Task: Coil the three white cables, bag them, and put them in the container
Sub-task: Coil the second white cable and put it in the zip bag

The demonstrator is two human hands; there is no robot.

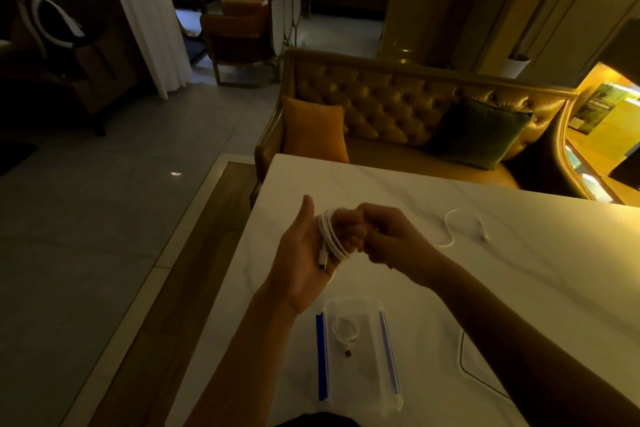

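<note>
person's got both hands up over the near-left part of the white marble desk [519,270]. the left hand [301,253] is palm up with the thumb sticking out straight. the white cable [330,236] sits wrapped in several loops around its fingers [349,225], which are bent a bit with the coil on them. one plug end [322,258] hangs down across the palm.

the right hand [388,239] is pushed right up against the left fingertips. its fingers are curled in tight and look clamped on the cable where the loops end, though the exact contact spot is hidden between the two hands.

further right on the desk a loose strand [449,227] of white cable curves around and ends in a small plug. it trails back toward the right hand, but i can't tell if it's the tail of the one being wound.

nearer to the person, under the forearms, there's a clear plastic piece [367,374] with rounded corners lying flat. it's too dim to say if it's a bag or the container. a small coiled cable [343,329] lies within its outline, a blue strip [322,357] runs along its left edge and a paler purple one along the right.

behind the desk is a tufted gold sofa [381,104] with an orange cushion [313,128] and a green cushion [481,132].
</note>
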